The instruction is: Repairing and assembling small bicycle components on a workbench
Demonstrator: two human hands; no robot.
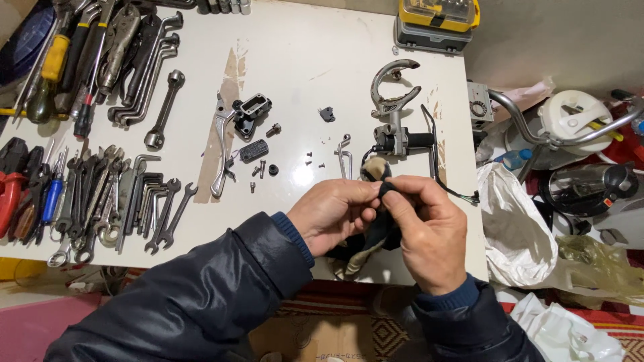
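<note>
My left hand [333,213] and my right hand [427,226] meet above the near edge of the white table [302,47]. Both pinch a dark and cream rag [365,245] that hangs down between them. A small dark part [387,188] sits at my fingertips, wrapped in the rag. Just beyond my hands lies a switch housing with a black grip and cable [402,139]. A curved metal bracket [392,86] lies behind it.
A silver brake lever [221,144], a black cylinder body [250,110], a cap and loose screws [258,157] lie mid-table. Wrenches, hex keys and screwdrivers [100,194] fill the left side. A yellow bit case [436,20] stands far right. Bags and handlebars [557,134] crowd the floor at right.
</note>
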